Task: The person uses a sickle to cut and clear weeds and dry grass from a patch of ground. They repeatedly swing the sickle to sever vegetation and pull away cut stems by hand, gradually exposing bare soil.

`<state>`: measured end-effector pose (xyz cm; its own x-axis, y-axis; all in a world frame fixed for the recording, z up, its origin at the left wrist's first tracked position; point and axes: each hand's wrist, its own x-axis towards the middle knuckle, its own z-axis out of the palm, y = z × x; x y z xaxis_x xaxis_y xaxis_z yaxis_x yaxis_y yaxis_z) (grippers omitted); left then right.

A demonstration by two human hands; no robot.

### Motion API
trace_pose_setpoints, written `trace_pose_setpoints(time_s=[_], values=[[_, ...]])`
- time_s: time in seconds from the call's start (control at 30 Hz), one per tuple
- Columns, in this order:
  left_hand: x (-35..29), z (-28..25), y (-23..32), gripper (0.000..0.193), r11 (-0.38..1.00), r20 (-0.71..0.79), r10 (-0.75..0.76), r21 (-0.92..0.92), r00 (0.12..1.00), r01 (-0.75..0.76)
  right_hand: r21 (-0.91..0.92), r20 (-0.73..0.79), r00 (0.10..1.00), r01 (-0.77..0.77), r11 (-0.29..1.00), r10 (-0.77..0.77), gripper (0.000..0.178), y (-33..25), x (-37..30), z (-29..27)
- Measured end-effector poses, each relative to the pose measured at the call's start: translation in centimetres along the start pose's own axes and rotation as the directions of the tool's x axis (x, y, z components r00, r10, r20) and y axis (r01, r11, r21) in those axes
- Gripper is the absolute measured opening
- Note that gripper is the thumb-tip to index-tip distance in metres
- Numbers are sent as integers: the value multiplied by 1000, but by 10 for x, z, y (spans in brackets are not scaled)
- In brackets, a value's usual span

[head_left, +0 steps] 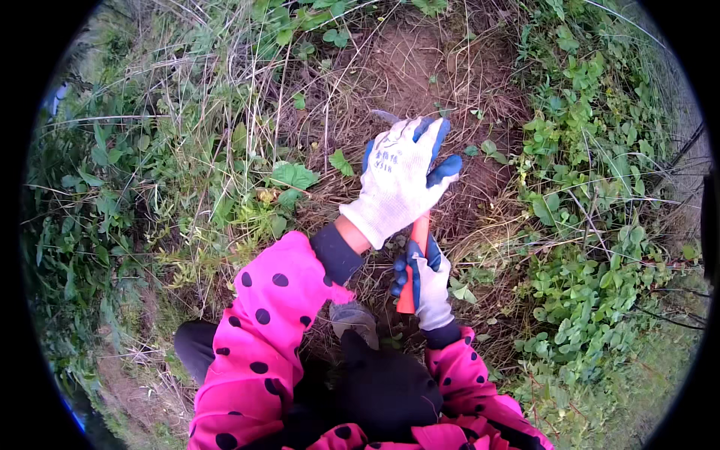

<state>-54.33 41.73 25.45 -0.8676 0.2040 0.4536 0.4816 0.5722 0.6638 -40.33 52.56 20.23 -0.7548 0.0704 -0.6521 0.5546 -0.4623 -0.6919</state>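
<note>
My right hand, in a white glove with a blue coated palm, is closed around the orange handle of what looks like a sickle. A thin grey blade tip pokes out past the far left side of my left hand. That hand, in a matching glove, is held over the tool with its back up, fingers stretched and thumb apart. It hides most of the blade, and whether it touches the tool I cannot tell. Beneath both hands lie dry grass and brown soil.
Dry stalks and green weeds grow on the left. Low leafy plants cover the right side. My shoe stands on the ground close to my right hand. Dark thin stems stick in at the far right.
</note>
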Motion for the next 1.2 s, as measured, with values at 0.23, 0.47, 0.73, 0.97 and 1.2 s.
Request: trace_pose_setpoints(time_s=[0.23, 0.47, 0.73, 0.97, 1.2], values=[[-24, 40, -94, 101, 689, 334, -497, 712, 801, 131, -7, -151, 941, 306, 952, -303, 27, -35, 3, -18], [-11, 29, -100, 60, 601, 409, -484, 798, 774, -46, -864, 148, 830, 373, 338, -539, 64, -17, 2, -46], [-43, -24, -116, 18, 774, 528, -311, 623, 790, -112, -861, 249, 855, 411, 301, -455, 68, 70, -63, -97], [-95, -67, -148, 43, 735, 507, -283, 660, 815, -155, -600, -81, 968, 142, 787, -237, 59, 26, -61, -45], [-63, -47, -95, 77, 731, 451, -293, 674, 843, -107, -831, 257, 814, 461, 310, -521, 57, -15, 80, 17]])
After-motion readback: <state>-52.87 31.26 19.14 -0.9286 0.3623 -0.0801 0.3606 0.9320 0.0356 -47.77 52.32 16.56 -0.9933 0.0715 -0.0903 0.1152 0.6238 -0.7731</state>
